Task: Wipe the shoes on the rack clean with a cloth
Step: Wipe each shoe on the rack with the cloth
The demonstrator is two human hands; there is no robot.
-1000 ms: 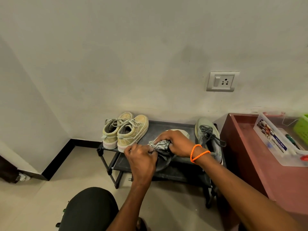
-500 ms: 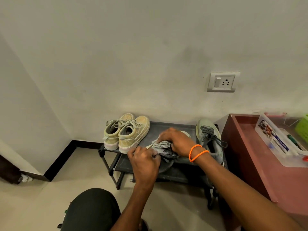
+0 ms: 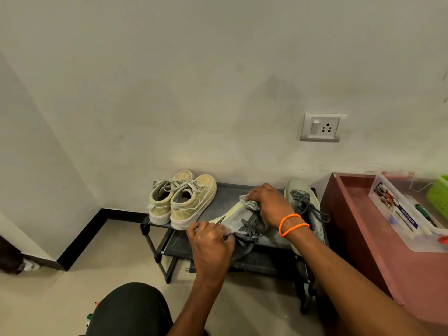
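Observation:
A grey-green sneaker (image 3: 238, 220) lies tilted on its side on the top shelf of the black shoe rack (image 3: 223, 190). My left hand (image 3: 211, 241) grips its heel end. My right hand (image 3: 269, 204), with orange bands at the wrist, holds a crumpled grey cloth (image 3: 249, 202) pressed against the shoe's toe end. Its matching sneaker (image 3: 304, 207) stands on the rack just right of my right hand. A pair of yellowish sneakers (image 3: 184, 200) stands at the rack's left end.
The rack stands against a pale wall with a socket plate (image 3: 322, 127). A reddish-brown table (image 3: 388, 251) at the right carries a clear plastic box (image 3: 407, 221) and a green basket (image 3: 438, 192). My dark-clad knee (image 3: 131, 309) is at the bottom, over a beige tiled floor.
My right hand slid the cloth away from me along the shoe toward its toe end, exposing more of the upper and laces. My left hand stays on the heel.

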